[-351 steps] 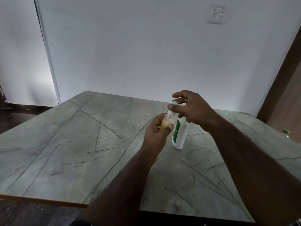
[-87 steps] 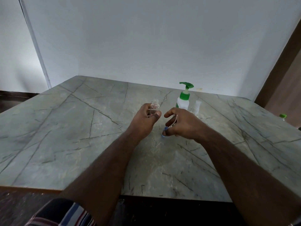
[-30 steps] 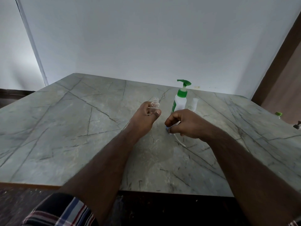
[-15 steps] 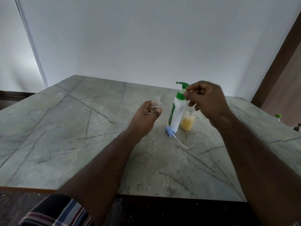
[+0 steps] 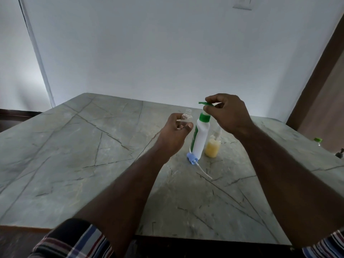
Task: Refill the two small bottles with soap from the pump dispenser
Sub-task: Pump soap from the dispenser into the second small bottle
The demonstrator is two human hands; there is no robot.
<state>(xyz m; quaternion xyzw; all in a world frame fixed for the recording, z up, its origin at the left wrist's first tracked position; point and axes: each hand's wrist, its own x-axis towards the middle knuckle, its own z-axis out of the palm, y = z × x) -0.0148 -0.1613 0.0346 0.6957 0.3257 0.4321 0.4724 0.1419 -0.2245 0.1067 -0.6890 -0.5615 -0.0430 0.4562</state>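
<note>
Left hand (image 5: 175,135) grips the empty clear bottle (image 5: 187,116), uncapped, held above the table (image 5: 74,155) just left of the pump dispenser (image 5: 200,138). Right hand (image 5: 228,112) pinches the dispenser's green pump head (image 5: 204,103). Filled yellow bottle (image 5: 212,148) stands just right of the dispenser; blue cap with tube (image 5: 192,158) lies at its near base.
</note>
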